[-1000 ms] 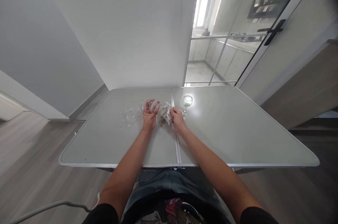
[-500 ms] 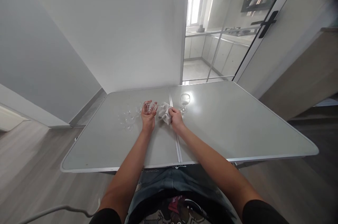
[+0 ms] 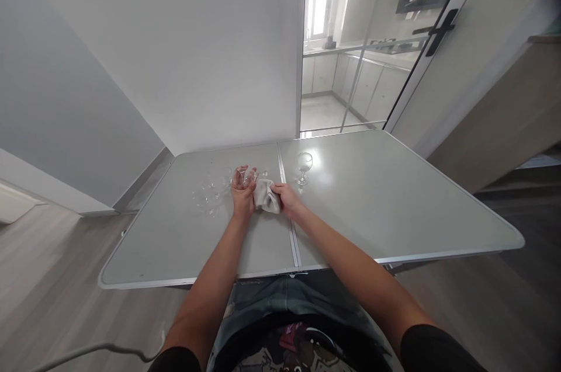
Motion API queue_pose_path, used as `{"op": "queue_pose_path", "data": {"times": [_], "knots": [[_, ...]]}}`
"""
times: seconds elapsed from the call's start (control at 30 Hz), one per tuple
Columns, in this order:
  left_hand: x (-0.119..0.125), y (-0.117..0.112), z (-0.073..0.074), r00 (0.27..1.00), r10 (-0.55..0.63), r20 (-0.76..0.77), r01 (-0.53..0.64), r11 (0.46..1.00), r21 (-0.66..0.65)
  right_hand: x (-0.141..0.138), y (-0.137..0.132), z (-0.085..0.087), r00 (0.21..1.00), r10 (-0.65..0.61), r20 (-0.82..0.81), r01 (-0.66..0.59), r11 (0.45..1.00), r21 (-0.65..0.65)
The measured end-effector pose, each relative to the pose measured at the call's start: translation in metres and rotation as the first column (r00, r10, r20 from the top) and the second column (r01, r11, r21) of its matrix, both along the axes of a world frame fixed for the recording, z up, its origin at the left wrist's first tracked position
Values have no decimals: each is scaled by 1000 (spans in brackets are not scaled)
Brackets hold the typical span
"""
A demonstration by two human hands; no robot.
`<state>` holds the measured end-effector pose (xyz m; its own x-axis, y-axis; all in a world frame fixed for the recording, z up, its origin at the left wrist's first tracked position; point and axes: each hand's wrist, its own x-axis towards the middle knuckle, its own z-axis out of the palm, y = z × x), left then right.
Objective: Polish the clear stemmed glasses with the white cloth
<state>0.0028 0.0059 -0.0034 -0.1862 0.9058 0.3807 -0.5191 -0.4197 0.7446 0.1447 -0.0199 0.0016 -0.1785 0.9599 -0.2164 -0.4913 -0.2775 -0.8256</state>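
Note:
My left hand point(image 3: 242, 194) is wrapped round a clear stemmed glass point(image 3: 246, 178) that lies tilted on its side, its foot pointing right. A crumpled light grey cloth point(image 3: 266, 197) is pinched in my right hand point(image 3: 286, 197). The cloth lies close against the fingers of my left hand, just below the foot of the glass. Whether the cloth touches the glass I cannot tell. To the right, beyond my right hand, a second stemmed glass point(image 3: 304, 167) stands upright on the table.
Several more clear glasses point(image 3: 211, 192) cluster left of my left hand, their outlines hard to separate. The pale table point(image 3: 372, 202) has a metal seam down its middle. A wall and a glazed door point(image 3: 350, 68) with a black handle lie behind it.
My right hand has brought the cloth left and slightly down, up against my left hand. The cloth now looks more bunched. The glass stays in my left hand.

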Motion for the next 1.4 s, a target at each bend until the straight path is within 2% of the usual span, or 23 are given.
{"op": "queue_pose_path", "data": {"times": [0.07,0.2,0.3,0.43,0.47,0.53,0.6,0.67,0.83,0.9,0.97,1.03,1.1,1.2,1.27,1.33,1.4], "knots": [[0,2,-3,1000,12,-16,-12,1000,-6,2,-4,6,996,67,60,-69,997,37],[0,7,-10,1000,-9,-10,9,1000,-18,11,-5,20,994,24,102,-38,991,129],[-1,10,-14,1000,-2,0,2,1000,-29,21,-2,26,992,49,114,-67,984,167],[1,9,-15,998,-23,-54,21,999,-39,28,-2,30,953,59,299,-138,958,252],[2,7,-15,996,-31,-83,28,999,-41,28,-3,30,926,25,378,-150,941,305],[5,5,-14,989,-45,-138,40,998,-39,28,-5,30,836,-124,535,-151,885,441],[6,3,-13,983,-56,-172,52,998,-29,26,-6,28,700,-306,645,-144,824,548],[7,2,-12,980,-62,-189,60,998,-17,25,-6,26,575,-401,713,-177,790,587],[7,-1,-12,962,-72,-262,74,997,-3,26,-4,20,352,-445,823,-351,752,557],[9,-4,-12,949,-122,-292,127,992,-1,28,-3,19,277,-455,846,-383,755,532],[11,-6,-11,932,-188,-311,198,980,1,30,-2,20,240,-456,857,-405,756,515],[14,-8,-9,917,-246,-315,259,966,2,33,-3,21,240,-474,847,-418,737,531],[15,-9,-7,909,-291,-298,307,952,6,35,-4,23,291,-515,806,-411,694,592],[16,-9,-5,909,-330,-255,347,938,22,41,-6,28,433,-594,679,-345,586,733],[15,-9,-4,912,-335,-238,353,935,36,47,-8,32,492,-658,570,-261,514,817],[14,-9,-4,913,-331,-240,349,936,37,57,-8,37,494,-730,472,-149,464,873],[14,-9,-5,908,-331,-258,347,938,16,72,-5,43,443,-812,380,-1,424,906]]}}
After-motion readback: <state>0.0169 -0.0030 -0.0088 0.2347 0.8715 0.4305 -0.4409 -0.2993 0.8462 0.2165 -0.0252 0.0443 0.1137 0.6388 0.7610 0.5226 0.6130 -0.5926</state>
